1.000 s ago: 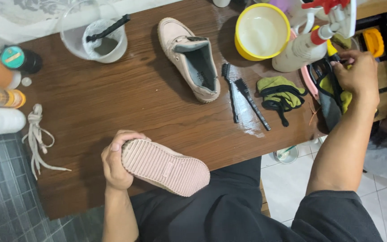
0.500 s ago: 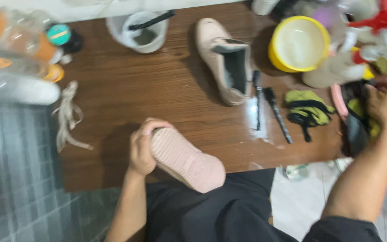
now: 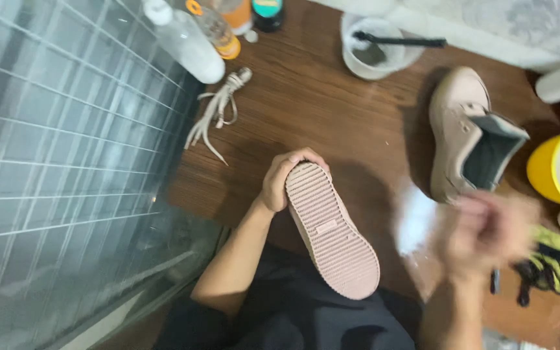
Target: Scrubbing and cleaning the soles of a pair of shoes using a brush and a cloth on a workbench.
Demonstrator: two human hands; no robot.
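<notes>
- A tiled floor (image 3: 53, 162) is seen along the left edge of a brown wooden worktop (image 3: 332, 123).
- At the worktop's far left corner, plastic bottles (image 3: 186, 39) are grouped, with a bundle of pale shoelaces (image 3: 218, 110) lying just beside them.
- At the near edge, a pink shoe (image 3: 332, 230) is held sole-up, its toe end gripped by the left hand (image 3: 286, 178), whose fingers are curled closed around it; its heel hangs over the person's dark lap.
- A clear tub (image 3: 374, 48) with a dark brush resting across it is placed at the far edge.
- The matching shoe (image 3: 471, 139) is set upright toward the right, well apart from the held one.
- The right hand (image 3: 487, 233) is blurred above the near right edge; whether it is open or holding anything cannot be told.
- A yellow bowl (image 3: 555, 172) and green cloth (image 3: 555, 259) are seen at the right edge.
- As a judgement: the sole would best be kept steady and level, with the grip firm at the toe.
</notes>
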